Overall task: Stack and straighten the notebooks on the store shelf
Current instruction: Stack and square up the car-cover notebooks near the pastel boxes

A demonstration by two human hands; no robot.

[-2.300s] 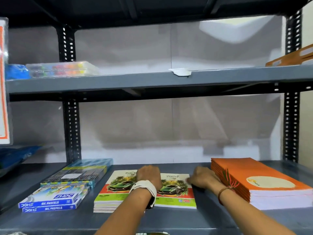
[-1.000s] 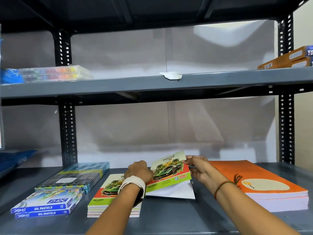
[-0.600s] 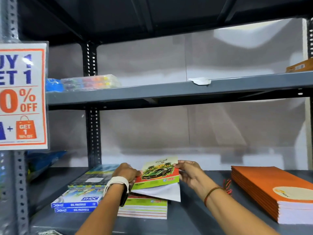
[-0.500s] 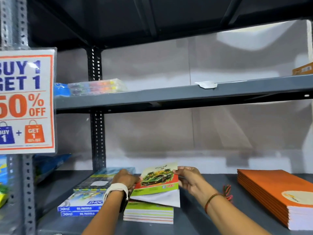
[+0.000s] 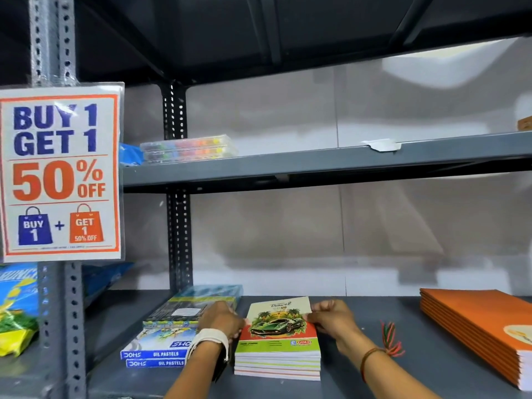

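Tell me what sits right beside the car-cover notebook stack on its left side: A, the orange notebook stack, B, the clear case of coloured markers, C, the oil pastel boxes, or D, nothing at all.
C: the oil pastel boxes lie just left of the car-cover notebook stack, with the left hand between them; the orange stack lies far to the right.

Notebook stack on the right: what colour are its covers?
Orange covers on the notebook stack, head view.
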